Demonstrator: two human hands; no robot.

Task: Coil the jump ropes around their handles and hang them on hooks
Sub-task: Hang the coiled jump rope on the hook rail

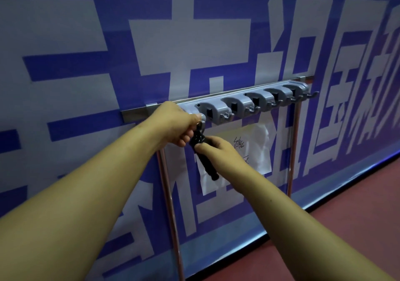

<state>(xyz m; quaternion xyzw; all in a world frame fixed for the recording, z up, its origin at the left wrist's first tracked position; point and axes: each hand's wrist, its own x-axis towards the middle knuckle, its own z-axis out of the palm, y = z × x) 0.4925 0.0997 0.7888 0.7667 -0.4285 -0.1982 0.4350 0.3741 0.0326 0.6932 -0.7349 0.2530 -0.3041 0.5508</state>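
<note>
A black jump rope (pixel 206 162), coiled round its handles, hangs slanting down to the right below the leftmost hook (pixel 202 125) of a grey hook rack (pixel 242 103). My left hand (pixel 177 122) pinches the rope's loop at that hook, fingers curled. My right hand (pixel 216 151) grips the coiled bundle near its top, and the handle end sticks out below it. The loop at the hook is mostly hidden by my left fingers.
The rack sits on a metal rail (pixel 134 113) held by two copper-coloured posts (pixel 171 205) in front of a blue and white banner wall (pixel 86 42). Several other hooks (pixel 255 108) to the right carry nothing. White paper (pixel 257 148) hangs behind. Red floor (pixel 346 226) lies at right.
</note>
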